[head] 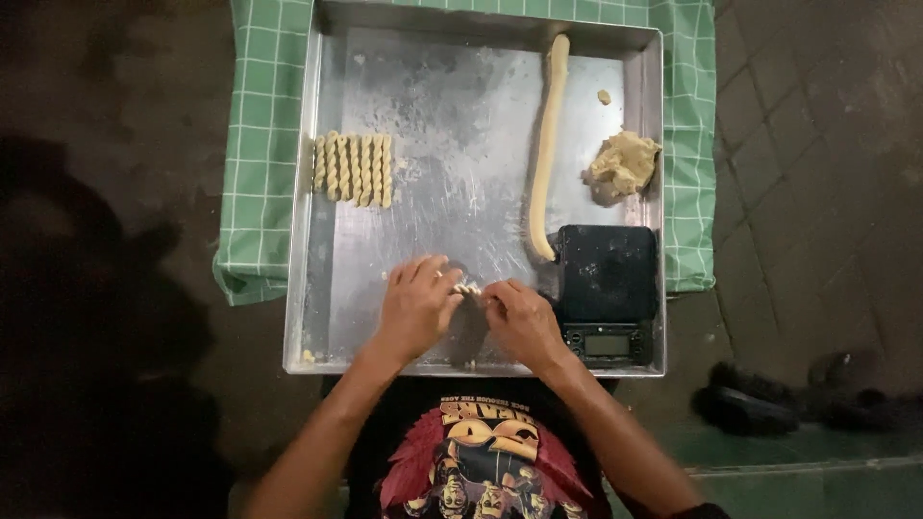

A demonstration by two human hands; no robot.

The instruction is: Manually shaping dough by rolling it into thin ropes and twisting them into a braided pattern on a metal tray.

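Left hand [418,306] curled, fingers pinching one end of a small twisted dough piece [467,288]; right hand [522,322] likewise closed, gripping the opposite end. Dough piece held between both hands just above the floor of a large metal tray [452,173], near the tray's front edge. Relative to the tray: row of finished twisted dough sticks [354,169] lying side by side, touching one another, by the left wall at mid-depth. Long rolled dough rope [546,144] running from the back wall toward the front, right of centre, lower end close to the scale. Lump of raw dough [625,161] against the right wall, with a small dough crumb [604,96] just behind it, apart. Black digital kitchen scale [608,288] occupying the front right corner of the tray, beside the right hand. Green checked cloth [258,144] spread beneath the tray, showing along the left, back and right sides, hanging loose at the left front. Dark paved floor [817,144] around the cloth. Dark sandals [769,404] on the floor, well to the right of the tray's front corner.
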